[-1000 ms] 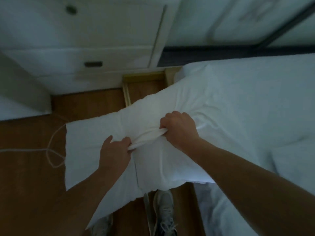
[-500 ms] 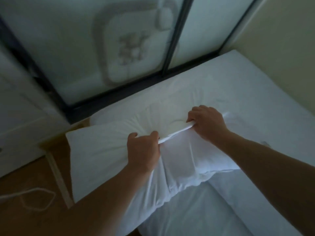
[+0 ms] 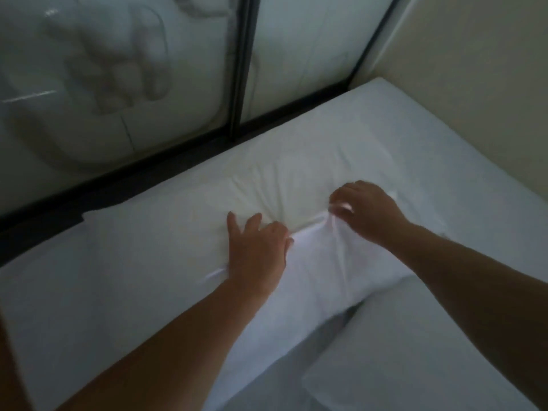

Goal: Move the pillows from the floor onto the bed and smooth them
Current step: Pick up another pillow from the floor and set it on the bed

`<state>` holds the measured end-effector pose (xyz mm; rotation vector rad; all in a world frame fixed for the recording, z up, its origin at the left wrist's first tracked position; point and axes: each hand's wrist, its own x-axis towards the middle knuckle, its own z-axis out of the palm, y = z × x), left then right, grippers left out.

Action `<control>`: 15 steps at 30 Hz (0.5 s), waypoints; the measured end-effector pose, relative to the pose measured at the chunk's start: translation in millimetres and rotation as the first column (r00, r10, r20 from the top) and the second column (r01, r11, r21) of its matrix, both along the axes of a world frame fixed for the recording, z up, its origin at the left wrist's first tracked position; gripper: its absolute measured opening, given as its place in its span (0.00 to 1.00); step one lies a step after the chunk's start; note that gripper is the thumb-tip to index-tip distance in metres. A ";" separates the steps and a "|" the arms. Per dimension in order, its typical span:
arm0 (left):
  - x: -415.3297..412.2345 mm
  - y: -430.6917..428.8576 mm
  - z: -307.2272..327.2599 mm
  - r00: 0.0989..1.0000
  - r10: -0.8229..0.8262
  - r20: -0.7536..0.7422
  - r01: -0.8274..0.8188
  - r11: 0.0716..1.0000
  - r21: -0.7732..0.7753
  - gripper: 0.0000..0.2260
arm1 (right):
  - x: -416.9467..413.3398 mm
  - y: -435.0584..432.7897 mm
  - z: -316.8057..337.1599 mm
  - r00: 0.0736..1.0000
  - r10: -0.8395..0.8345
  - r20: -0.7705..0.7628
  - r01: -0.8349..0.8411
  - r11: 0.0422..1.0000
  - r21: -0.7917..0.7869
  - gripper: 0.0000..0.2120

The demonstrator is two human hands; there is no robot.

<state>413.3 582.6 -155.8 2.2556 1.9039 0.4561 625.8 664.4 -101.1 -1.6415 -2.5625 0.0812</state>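
Both hands have let go of the bunched fold they were carrying, and the pillow (image 3: 296,203) now lies on the bed (image 3: 430,149).

Left hand (image 3: 255,253) is released, fingers spread flat and pressing on the pillow's near middle; right hand (image 3: 367,212) rests beside it with fingers curled at a pinch of cover, though whether that grip has closed on the fabric I cannot tell. Creases fan out between them. The pillow sits at the head of the bed, near the dark window frame (image 3: 178,179), overlapping another pillow (image 3: 430,366) at lower right. Likely risks: uneven pressing leaves the ridge standing, or a sideways pull drags the pillow askew.
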 end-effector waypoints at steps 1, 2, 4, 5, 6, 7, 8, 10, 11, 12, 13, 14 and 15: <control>5.9 12.2 -22.0 0.999 0.005 -0.043 -0.008 0.996 -0.084 0.20 | 5.1 14.9 -18.3 0.995 0.017 0.101 -0.006 0.994 -0.108 0.20; 11.3 24.7 -42.7 0.997 0.037 -0.071 -0.047 0.990 -0.135 0.28 | 8.5 28.5 -38.0 0.982 0.038 0.184 -0.001 0.980 -0.200 0.28; 21.1 48.1 -76.8 0.990 0.123 -0.071 -0.133 0.976 -0.171 0.37 | 11.4 51.0 -81.4 0.955 0.080 0.286 -0.015 0.975 -0.222 0.35; 24.9 57.5 -89.2 0.988 0.147 -0.056 -0.154 0.972 -0.177 0.39 | 12.0 57.6 -100.4 0.949 0.094 0.302 -0.034 0.980 -0.196 0.36; 28.6 67.0 -100.1 0.988 0.150 -0.033 -0.154 0.971 -0.182 0.40 | 14.4 63.8 -117.8 0.952 0.094 0.291 -0.047 0.985 -0.166 0.35; 31.5 75.5 -108.4 0.989 0.146 -0.019 -0.147 0.971 -0.187 0.40 | 16.5 68.1 -132.3 0.961 0.093 0.260 -0.056 0.988 -0.144 0.34; 35.2 82.3 -115.3 0.989 0.148 -0.009 -0.147 0.968 -0.204 0.40 | 19.2 72.3 -144.7 0.971 0.097 0.218 -0.067 0.988 -0.141 0.32; 42.8 88.7 -123.3 0.988 0.151 -0.021 -0.152 0.958 -0.244 0.40 | 25.6 75.7 -163.2 0.983 0.099 0.155 -0.083 0.991 -0.108 0.30; 47.0 93.1 -125.2 0.988 0.150 -0.031 -0.153 0.951 -0.269 0.40 | 29.0 80.1 -170.1 0.987 0.092 0.133 -0.077 0.990 -0.117 0.29; 48.7 96.2 -125.7 0.989 0.144 -0.041 -0.150 0.946 -0.288 0.40 | 30.3 82.9 -175.3 0.990 0.085 0.110 -0.071 0.989 -0.127 0.28; 48.6 98.2 -126.2 0.988 0.145 -0.050 -0.153 0.940 -0.305 0.40 | 30.3 85.3 -179.7 0.993 0.080 0.091 -0.067 0.989 -0.133 0.27; 47.8 99.2 -126.4 0.987 0.152 -0.059 -0.163 0.932 -0.324 0.40 | 29.8 86.9 -183.7 0.994 0.078 0.077 -0.067 0.988 -0.140 0.27; 46.2 99.6 -125.5 0.985 0.154 -0.073 -0.170 0.925 -0.340 0.40 | 28.6 87.6 -187.1 0.995 0.081 0.062 -0.071 0.986 -0.153 0.26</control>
